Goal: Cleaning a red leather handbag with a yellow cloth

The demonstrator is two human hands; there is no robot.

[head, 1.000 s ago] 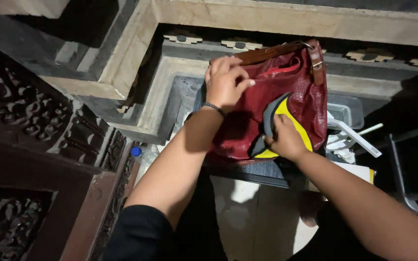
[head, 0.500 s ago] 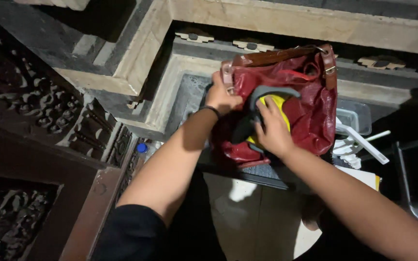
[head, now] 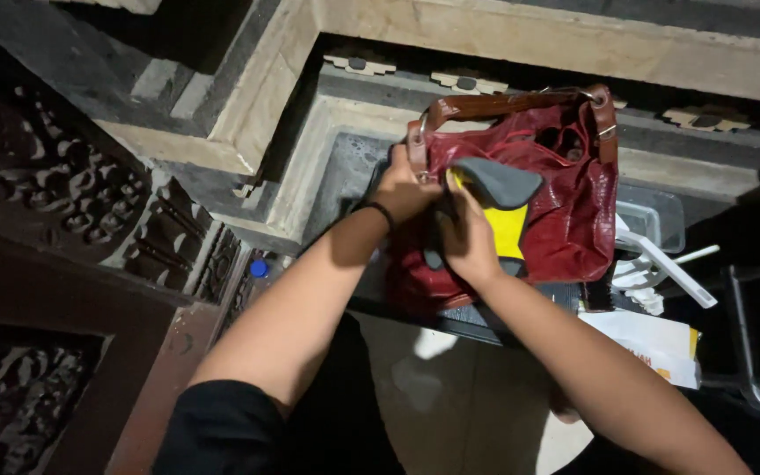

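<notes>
The left hand (head: 406, 186) grips the red leather handbag (head: 565, 220) at its strap ring, on the dark ledge (head: 485, 327). The right hand (head: 466, 242) clamps a grey-yellow cloth (head: 503, 207) against it. The leather appears soft, likely sagging; the brown strap (head: 494, 105) offers firmest hold.

Single head-worn view, looking steeply down from close above. Left hand (head: 406, 186) and right hand (head: 468, 242) near centre, red leather bag (head: 565, 211) toward one o'clock, carved dark wood (head: 54, 202) at nine o'clock.
</notes>
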